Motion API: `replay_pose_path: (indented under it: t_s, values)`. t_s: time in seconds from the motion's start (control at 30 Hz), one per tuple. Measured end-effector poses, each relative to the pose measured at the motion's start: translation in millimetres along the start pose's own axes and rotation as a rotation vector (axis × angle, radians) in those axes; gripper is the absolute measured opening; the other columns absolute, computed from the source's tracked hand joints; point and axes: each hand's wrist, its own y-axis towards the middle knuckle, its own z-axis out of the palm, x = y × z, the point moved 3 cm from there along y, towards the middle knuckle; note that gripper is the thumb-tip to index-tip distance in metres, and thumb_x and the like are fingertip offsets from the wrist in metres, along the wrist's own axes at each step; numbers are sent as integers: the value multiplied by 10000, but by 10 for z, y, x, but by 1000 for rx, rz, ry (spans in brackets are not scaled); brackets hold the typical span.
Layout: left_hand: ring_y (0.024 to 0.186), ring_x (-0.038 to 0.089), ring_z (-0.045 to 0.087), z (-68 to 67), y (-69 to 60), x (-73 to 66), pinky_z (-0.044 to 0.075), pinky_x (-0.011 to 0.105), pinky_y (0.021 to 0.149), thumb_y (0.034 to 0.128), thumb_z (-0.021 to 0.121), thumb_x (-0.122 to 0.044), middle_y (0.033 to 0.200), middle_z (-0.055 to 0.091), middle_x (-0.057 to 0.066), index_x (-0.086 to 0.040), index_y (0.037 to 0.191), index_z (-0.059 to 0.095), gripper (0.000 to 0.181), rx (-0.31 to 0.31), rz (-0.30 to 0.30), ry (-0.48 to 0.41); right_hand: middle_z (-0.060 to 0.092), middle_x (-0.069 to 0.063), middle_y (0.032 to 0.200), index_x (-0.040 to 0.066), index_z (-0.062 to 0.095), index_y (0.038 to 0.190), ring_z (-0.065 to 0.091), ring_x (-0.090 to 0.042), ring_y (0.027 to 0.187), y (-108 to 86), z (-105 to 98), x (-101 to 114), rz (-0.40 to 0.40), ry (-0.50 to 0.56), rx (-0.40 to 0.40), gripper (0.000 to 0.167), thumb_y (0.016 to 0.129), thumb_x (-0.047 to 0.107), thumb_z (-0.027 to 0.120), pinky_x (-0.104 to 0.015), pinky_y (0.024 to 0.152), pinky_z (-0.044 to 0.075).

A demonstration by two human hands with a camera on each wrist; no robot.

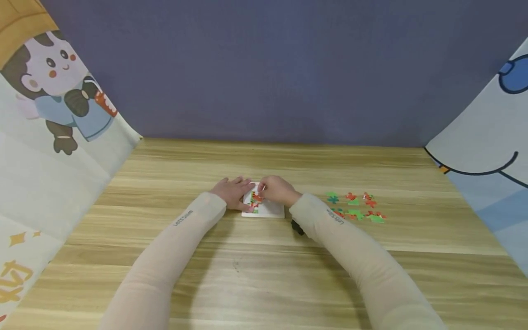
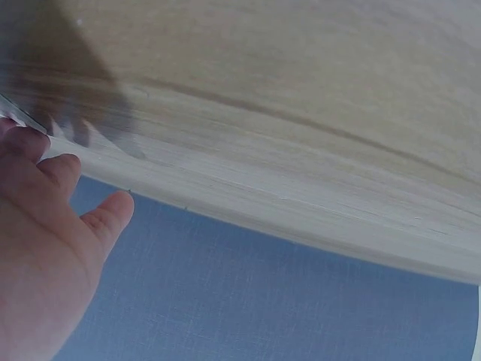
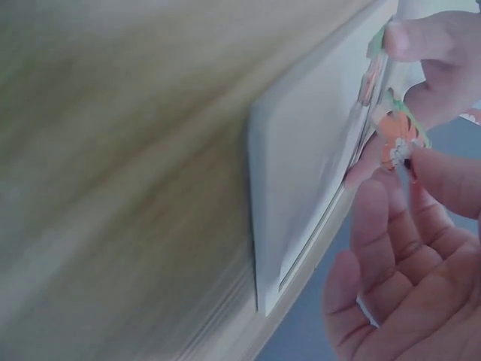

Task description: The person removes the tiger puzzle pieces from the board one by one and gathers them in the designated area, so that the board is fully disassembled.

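Note:
A white puzzle tray (image 1: pixel 273 211) lies on the wooden table, with a few red and green jigsaw pieces (image 1: pixel 254 207) set along its left side. My left hand (image 1: pixel 233 192) rests on the tray's left edge, fingers spread. In the left wrist view, the left hand (image 2: pixel 45 233) shows only partly, and the tray is barely visible. Over the upper part of the tray, my right hand (image 1: pixel 278 189) pinches a jigsaw piece. The right wrist view shows this orange, white and green jigsaw piece (image 3: pixel 398 137) between thumb and fingers, tilted up above the tray's surface.
Several loose red and green jigsaw pieces (image 1: pixel 354 214) lie in two rough rows right of the tray, one partly hidden by the right sleeve. A black object (image 1: pixel 297 228) shows under the right wrist. A blue-grey partition (image 1: pixel 280 73) stands behind the table.

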Motion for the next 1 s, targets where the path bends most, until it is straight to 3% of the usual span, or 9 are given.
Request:
replay_pose_path:
  t_s: [0.3,0.57,0.8,1.0]
  values:
    - [1450,267,143,-31,-31,-24,128,534,1142,887,509,-628,1595,137,45,-149,1546,187,875,14,8,15,655,-57,915,42,675,885,536,-151,726,-48,-44,-112,-10,26,3,61,872,29,617,-254,643,442]
    - [1453,271,126,-9,4,23,120,551,1137,801,574,-702,1594,134,52,-142,1545,184,1010,23,23,-7,667,-55,883,46,673,912,576,-156,721,-162,-158,-249,1,44,-3,87,906,49,586,-275,639,480]
    - [1458,262,84,35,31,83,96,564,1135,747,616,-726,1595,103,38,-175,1550,161,1075,39,42,-45,647,-45,796,44,648,868,536,-135,615,-346,-268,-365,-63,95,-32,77,897,36,577,-283,591,463]
    - [1457,275,84,18,5,68,110,581,1129,718,665,-705,1595,90,62,-158,1550,156,1118,46,62,-53,643,-44,775,22,654,860,514,-121,617,-505,-313,-475,-101,94,-72,71,898,17,594,-278,600,449]
